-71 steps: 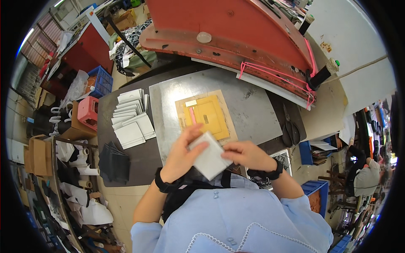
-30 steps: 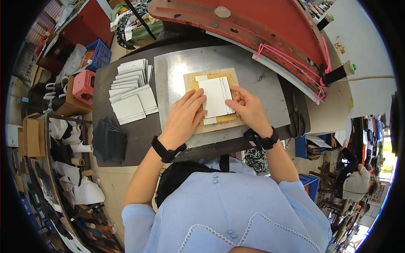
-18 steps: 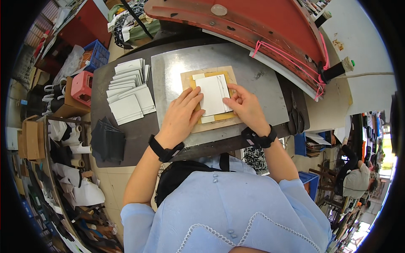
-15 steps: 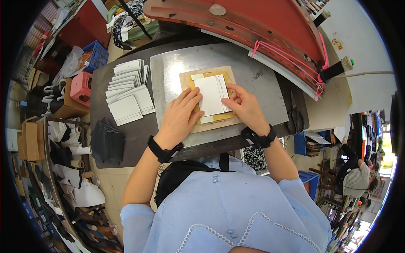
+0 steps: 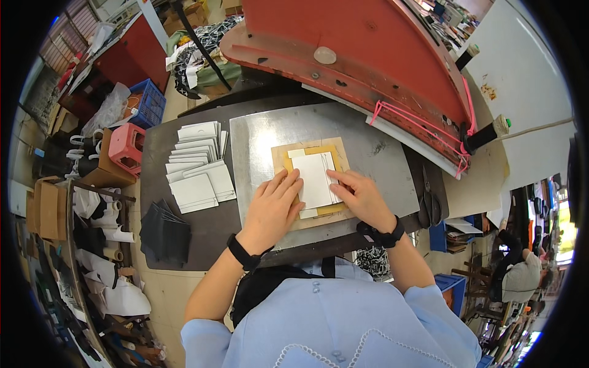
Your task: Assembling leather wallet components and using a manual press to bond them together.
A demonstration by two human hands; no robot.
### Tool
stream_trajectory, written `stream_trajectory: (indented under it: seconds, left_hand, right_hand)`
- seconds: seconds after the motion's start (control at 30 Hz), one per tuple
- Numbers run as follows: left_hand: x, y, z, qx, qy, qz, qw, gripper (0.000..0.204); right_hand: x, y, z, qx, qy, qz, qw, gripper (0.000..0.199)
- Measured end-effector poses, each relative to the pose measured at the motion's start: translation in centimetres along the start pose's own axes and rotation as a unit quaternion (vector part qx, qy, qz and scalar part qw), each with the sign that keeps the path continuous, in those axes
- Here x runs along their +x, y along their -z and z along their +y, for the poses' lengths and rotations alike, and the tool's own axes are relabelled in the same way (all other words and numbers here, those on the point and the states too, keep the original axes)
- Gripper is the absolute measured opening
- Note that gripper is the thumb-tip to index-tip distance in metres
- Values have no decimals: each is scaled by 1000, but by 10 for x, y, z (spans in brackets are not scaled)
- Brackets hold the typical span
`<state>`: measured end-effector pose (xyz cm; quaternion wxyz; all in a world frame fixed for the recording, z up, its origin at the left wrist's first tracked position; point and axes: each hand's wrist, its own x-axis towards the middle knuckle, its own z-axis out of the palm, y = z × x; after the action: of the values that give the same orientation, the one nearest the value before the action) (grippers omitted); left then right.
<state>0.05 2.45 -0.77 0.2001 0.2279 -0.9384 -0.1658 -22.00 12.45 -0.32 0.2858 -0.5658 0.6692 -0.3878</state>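
Note:
A white rectangular panel lies flat on a yellow template, with thin dark lines along its right side. Under the template is a tan board, itself on a grey metal plate. My left hand rests with outstretched fingers over the panel's left edge. At the right edge, my right hand touches the panel with its index finger and thumb, which are apart; its other fingers are bent and partly hidden. Each wrist wears a black band.
Overlapping white panels lie to the left, behind dark pieces. A red machine body overhangs the table's far side, with pink cord on it. Dark scissors lie at the right. A pink stool stands left.
The whole view has shifted, so the table sits lower in the picture. My right index finger and thumb have moved slightly on the panel's right edge. The left hand stays at the left edge.

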Motion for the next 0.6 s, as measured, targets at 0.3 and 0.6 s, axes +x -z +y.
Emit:
stream_trajectory:
  seconds: [0.3, 0.6]
  left_hand:
    - [6, 2, -1, -24, -6, 11, 1000, 41]
    - [24, 2, -5, -77, 6, -20, 997, 30]
  right_hand:
    - [1, 0, 2, 0, 26, 1, 1000, 34]
    - [-1, 2, 2, 41, -25, -7, 999, 34]
